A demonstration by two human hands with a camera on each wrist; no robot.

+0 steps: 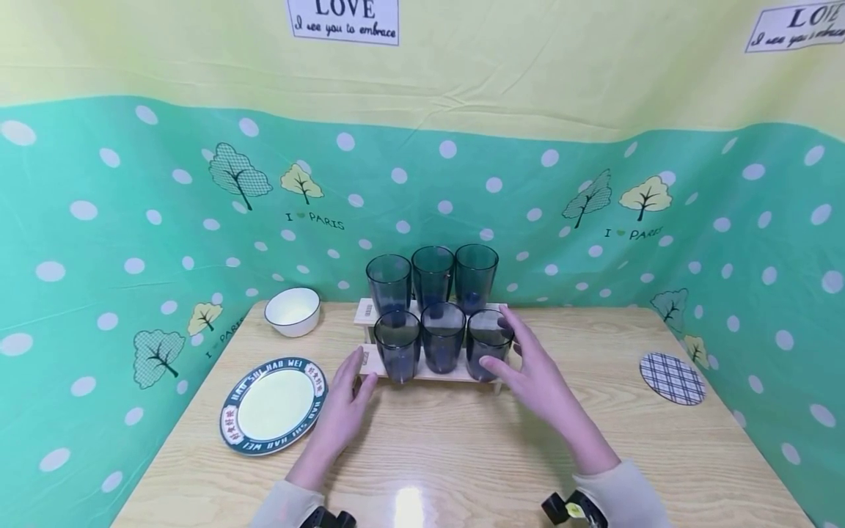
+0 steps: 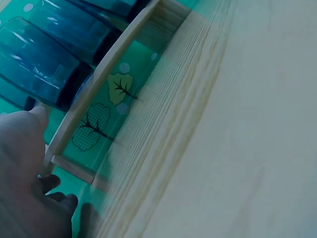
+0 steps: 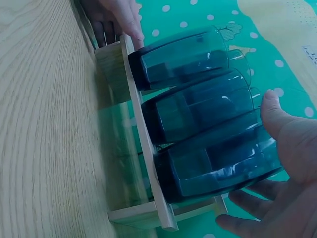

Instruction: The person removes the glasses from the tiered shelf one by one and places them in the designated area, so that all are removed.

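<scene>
A two-tier wooden rack [image 1: 444, 375] bears dark tinted drinking glasses, three on each tier. My left hand [image 1: 343, 407] is at the left end of the lower tier, its thumb [image 2: 38, 115] by the base of the left front glass [image 1: 398, 350] and its fingers loosely bent past the shelf end; whether it touches the rack I cannot tell. My right hand [image 1: 531, 370] is spread around the right front glass [image 1: 487, 348], thumb at the near side and fingers at the far right side. A gap shows between palm and glass in the right wrist view. The middle front glass [image 1: 443, 341] stands between.
Left of the rack lie a plate [image 1: 315, 419] with a blue patterned rim and a white bowl [image 1: 293, 327]. A round checked coaster [image 1: 672, 378] lies at the right on the wooden table [image 1: 462, 469]. A green dotted cloth [image 1: 449, 198] hangs behind and at both sides.
</scene>
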